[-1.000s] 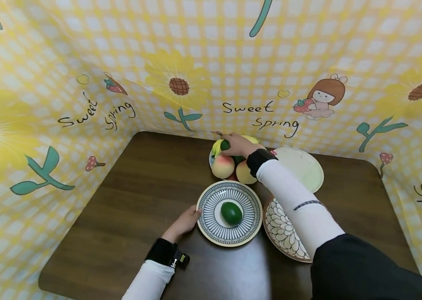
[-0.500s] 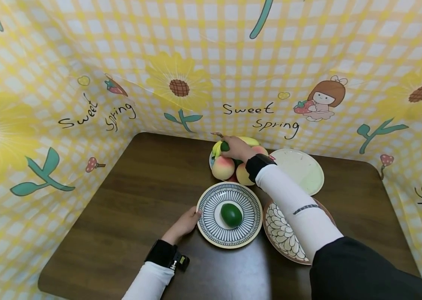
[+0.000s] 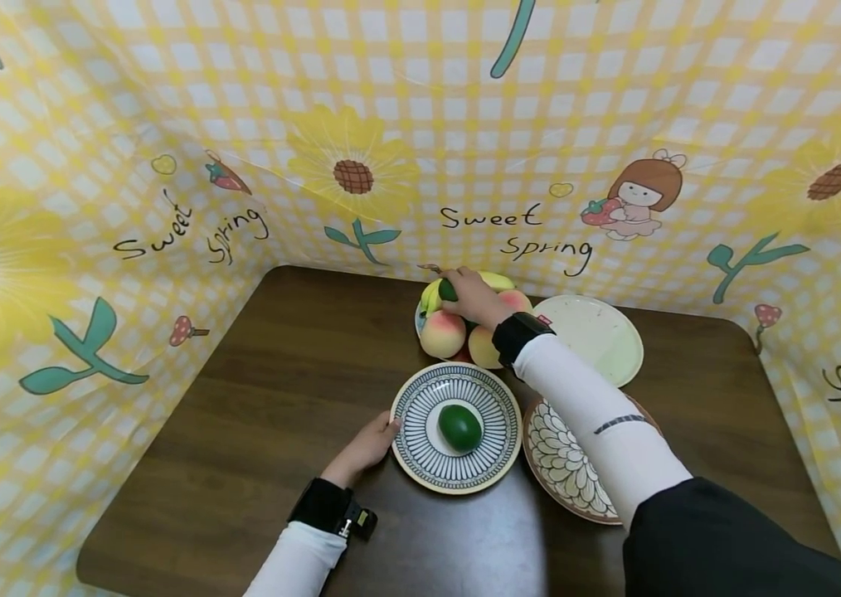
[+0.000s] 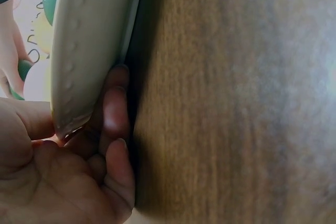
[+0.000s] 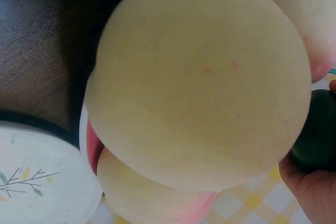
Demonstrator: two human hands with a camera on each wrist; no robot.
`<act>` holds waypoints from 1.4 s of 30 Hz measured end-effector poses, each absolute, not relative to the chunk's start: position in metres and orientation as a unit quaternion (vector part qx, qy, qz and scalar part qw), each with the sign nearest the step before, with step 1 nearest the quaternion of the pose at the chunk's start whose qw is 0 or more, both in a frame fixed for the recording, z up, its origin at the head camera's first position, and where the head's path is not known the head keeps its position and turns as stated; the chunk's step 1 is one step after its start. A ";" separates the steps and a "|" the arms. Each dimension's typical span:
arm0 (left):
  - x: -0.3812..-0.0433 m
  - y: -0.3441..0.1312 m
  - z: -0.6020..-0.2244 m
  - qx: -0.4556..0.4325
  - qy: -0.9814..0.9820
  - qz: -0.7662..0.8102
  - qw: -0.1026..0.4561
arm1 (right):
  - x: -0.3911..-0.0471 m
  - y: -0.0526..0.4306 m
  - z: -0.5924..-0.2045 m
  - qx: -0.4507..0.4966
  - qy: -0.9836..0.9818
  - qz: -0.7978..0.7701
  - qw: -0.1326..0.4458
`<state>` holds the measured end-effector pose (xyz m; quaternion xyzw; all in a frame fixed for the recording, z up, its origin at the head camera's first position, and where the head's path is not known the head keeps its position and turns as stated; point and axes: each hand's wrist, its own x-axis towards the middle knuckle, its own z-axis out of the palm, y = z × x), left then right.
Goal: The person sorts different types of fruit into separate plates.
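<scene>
Currently your left grip (image 3: pixel 366 444) pinches a round, white, dark-striped plate (image 3: pixel 420 452); your right grip (image 3: pixel 475 297) holds a dark-green oval fruit (image 5: pixel 319 135).

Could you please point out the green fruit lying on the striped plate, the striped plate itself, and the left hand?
Green fruit (image 3: pixel 460 429), head view: middle of its upper side.
Striped plate (image 3: pixel 456 478), head view: its near rim.
Left hand (image 3: pixel 365 446), head view: back of the hand.
</scene>
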<state>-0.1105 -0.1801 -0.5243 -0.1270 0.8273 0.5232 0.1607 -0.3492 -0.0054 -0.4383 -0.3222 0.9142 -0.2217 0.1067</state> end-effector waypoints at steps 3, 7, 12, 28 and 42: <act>-0.111 -0.180 -0.523 -0.123 0.836 0.512 0.156 | -0.344 -0.001 -0.436 -0.329 0.909 -0.236 0.098; -0.112 -0.179 -0.525 -0.121 0.836 0.511 0.155 | -0.335 0.008 -0.434 -0.340 0.904 -0.247 0.085; -0.114 -0.182 -0.526 -0.120 0.834 0.517 0.152 | -0.321 0.019 -0.437 -0.374 0.896 -0.232 0.048; -0.117 -0.181 -0.526 -0.123 0.840 0.506 0.155 | -0.288 0.041 -0.451 -0.420 0.879 -0.226 0.008; -0.116 -0.176 -0.531 -0.106 0.843 0.505 0.149 | -0.253 0.058 -0.463 -0.451 0.864 -0.219 0.049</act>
